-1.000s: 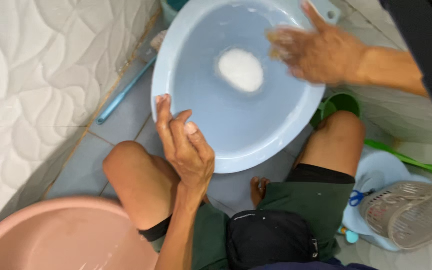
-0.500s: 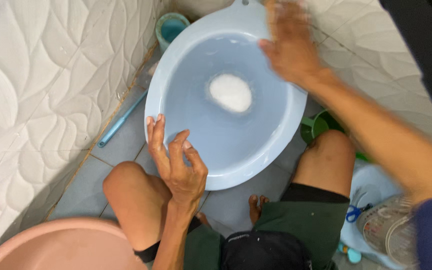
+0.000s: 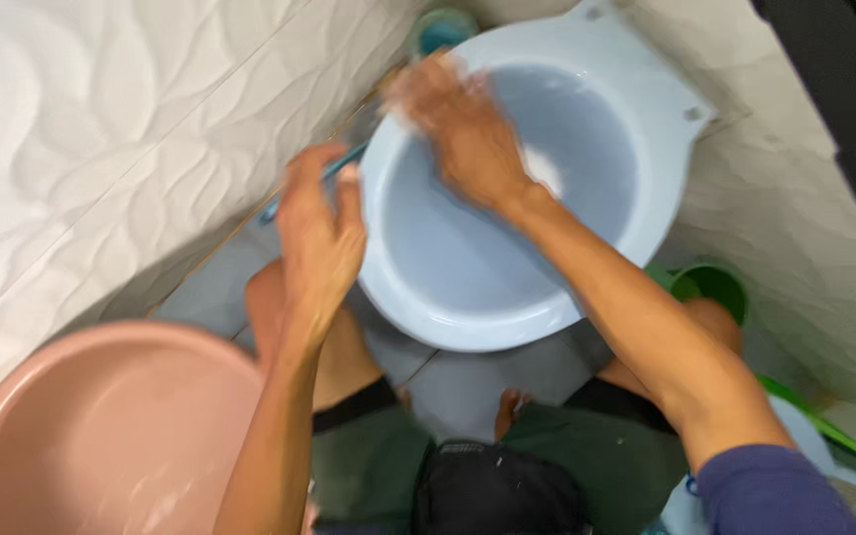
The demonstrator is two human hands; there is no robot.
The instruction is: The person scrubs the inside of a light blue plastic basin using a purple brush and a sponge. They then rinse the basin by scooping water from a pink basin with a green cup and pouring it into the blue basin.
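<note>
We are gripping the rim of the pale blue oval plastic basin (image 3: 468,287) with our left hand (image 3: 319,238) | long axis running up-right, tabbed end toward the wall corner | our right hand (image 3: 463,134) is pressing inside it, blurred, grip unclear.

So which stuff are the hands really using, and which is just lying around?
In use:
- blue basin
- white foam inside it
- left hand on the rim
- right hand inside the basin, blurred

Lying about:
- pink basin
- green cup
- teal cup
- blue stick by the wall
</note>
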